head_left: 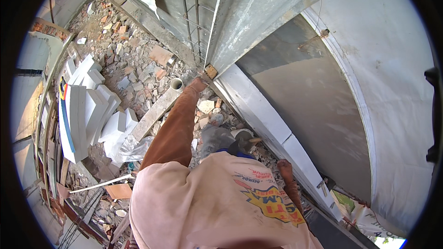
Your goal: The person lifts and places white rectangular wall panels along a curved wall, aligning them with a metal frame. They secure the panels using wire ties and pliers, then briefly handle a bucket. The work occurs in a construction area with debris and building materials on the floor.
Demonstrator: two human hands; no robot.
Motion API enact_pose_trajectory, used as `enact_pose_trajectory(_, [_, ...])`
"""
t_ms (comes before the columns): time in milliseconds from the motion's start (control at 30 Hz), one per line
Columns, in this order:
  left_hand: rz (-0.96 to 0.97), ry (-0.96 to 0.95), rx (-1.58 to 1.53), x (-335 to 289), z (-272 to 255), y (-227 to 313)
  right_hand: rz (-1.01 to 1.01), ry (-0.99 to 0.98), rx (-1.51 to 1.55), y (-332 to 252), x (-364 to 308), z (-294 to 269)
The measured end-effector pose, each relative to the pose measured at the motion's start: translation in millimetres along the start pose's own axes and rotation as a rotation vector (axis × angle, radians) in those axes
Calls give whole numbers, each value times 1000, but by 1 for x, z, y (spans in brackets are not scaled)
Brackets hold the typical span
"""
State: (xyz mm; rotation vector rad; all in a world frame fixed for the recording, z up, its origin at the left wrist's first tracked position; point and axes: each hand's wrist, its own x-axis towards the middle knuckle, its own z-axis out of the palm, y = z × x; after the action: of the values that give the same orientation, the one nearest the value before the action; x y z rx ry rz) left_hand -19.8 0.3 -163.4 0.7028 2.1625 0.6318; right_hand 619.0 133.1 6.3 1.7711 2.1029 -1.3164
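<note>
My left arm, in a brown sleeve, stretches forward to the foot of a tall grey channel-shaped panel (249,14). There my left hand (199,85) is closed low at the corner, right below a small wood block (211,71); what its fingers grip is hidden. My right hand (285,168) hangs low beside a course of long white blocks (265,106); its fingers look curled, and whatever is in them cannot be made out. A short round pipe (176,84) stands open-ended just left of my left hand.
Broken brick and rubble (124,50) cover the ground. White blocks (76,120) lean at the left, with a blue-bladed saw (66,120) against them. A concrete beam (154,114), plastic sheeting (131,150) and upright rebar (196,14) are nearby. A grey wall (318,101) rises at right.
</note>
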Motion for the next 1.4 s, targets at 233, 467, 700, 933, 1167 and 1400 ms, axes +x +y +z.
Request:
enact_pose_trajectory(233, [-130,205,49,-28,-24,3,2,-87,18,4,-19,9])
enact_pose_trajectory(467, [-83,269,-19,-66,-56,-8,-30,-134,95,20,-23,27])
enact_pose_trajectory(700, [-81,275,-191,-76,-64,-32,-79,-157,-30,11,-13,42])
enact_pose_trajectory(933, [-5,285,-439,-118,-81,13,76,-136,134,8,-2,49])
enact_pose_trajectory(1167, [51,356,-113,-171,-54,37,34,-192,83,-19,-8,47])
enact_pose_trajectory(1400, [-27,432,20,-216,-39,-6,91,-377,319,-143,38,77])
